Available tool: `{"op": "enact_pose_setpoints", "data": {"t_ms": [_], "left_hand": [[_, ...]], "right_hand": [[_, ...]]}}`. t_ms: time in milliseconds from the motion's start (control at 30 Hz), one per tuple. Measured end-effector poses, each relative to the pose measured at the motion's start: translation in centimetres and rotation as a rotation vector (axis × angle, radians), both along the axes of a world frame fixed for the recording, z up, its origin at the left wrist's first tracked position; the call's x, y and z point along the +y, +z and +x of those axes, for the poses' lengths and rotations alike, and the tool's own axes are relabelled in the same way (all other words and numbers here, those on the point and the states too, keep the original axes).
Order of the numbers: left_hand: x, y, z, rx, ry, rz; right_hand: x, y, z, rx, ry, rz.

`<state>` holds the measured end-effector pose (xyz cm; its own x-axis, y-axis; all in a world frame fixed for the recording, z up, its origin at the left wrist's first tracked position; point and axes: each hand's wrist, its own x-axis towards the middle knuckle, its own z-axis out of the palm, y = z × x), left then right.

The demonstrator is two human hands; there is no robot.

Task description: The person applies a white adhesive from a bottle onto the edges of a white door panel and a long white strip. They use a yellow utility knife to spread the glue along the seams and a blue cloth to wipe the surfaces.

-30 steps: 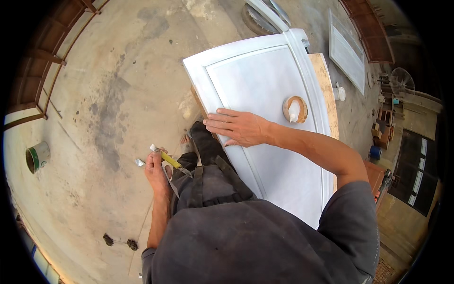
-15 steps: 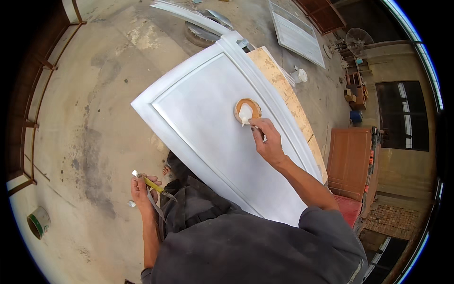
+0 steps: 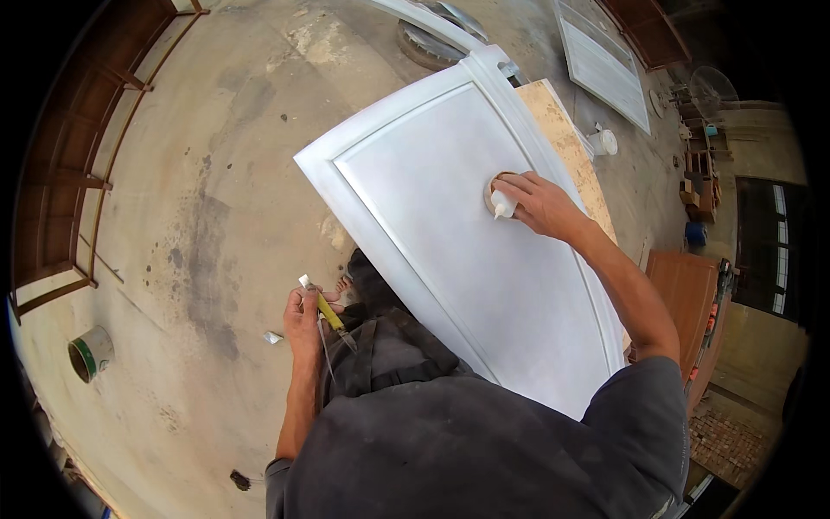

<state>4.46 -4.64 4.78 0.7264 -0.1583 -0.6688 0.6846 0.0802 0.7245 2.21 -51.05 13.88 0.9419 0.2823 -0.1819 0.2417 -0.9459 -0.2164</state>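
A white panelled door-like piece (image 3: 432,225) lies in front of me, with a raised moulding around its flat middle. On it sits a round tan ring or shallow bowl (image 3: 490,183), mostly covered by my right hand (image 3: 545,206). The fingers of that hand are closed around a small white bottle with a pointed nozzle (image 3: 502,205). Lower left, beside the panel, my left hand (image 3: 304,313) grips a slim yellow-handled tool (image 3: 328,309). One end of the tool is pale and square, the other dark and narrow. A thin strip hangs below the same hand.
A bare board (image 3: 562,130) lies under the panel's right side. On the floor are a metal bucket (image 3: 91,355), a white pail (image 3: 603,142) and a crumpled silvery scrap (image 3: 272,337). A brown wooden frame (image 3: 78,164) stands left, a brown cabinet (image 3: 679,290) right.
My right hand has gone from pinching near the bottle's nozzle to wrapping round the bottle. The view has shifted, so everything sits further right. My left hand still holds the yellow-handled tool.
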Motion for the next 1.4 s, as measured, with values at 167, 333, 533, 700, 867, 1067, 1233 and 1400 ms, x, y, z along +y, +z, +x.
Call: {"op": "enact_pose_setpoints", "data": {"t_ms": [167,333,533,700,867,1067,1233,1400], "left_hand": [[-0.1,-0.5,-1.1,0.031,0.044,-0.053],[-0.2,-0.1,-1.0,0.023,0.051,-0.032],[-0.2,-0.4,-0.9,-0.006,0.05,0.042],[0.6,-0.5,-0.9,-0.02,0.074,0.032],[2.1,-1.0,-1.9,-0.003,0.106,0.045],[2.0,-0.5,-2.4,0.012,0.136,0.053],[2.4,-0.5,-2.3,-0.001,0.14,0.045],[2.7,-0.6,-2.6,0.018,0.151,0.049]], "right_hand": [[-0.6,-1.0,-0.1,-0.069,-0.041,0.059],[1.0,0.1,0.0,-0.245,-0.098,0.157],[11.4,-0.7,-2.9,-0.002,-0.523,0.627],[20.7,-3.7,-6.5,0.391,-0.764,0.851],[21.9,-4.6,-6.1,0.424,-0.78,0.874],[24.3,-5.1,-5.8,0.469,-0.97,1.06],[26.8,-6.3,-5.9,0.533,-1.094,1.201],[27.8,-7.0,-5.7,0.529,-1.135,1.208]]}}
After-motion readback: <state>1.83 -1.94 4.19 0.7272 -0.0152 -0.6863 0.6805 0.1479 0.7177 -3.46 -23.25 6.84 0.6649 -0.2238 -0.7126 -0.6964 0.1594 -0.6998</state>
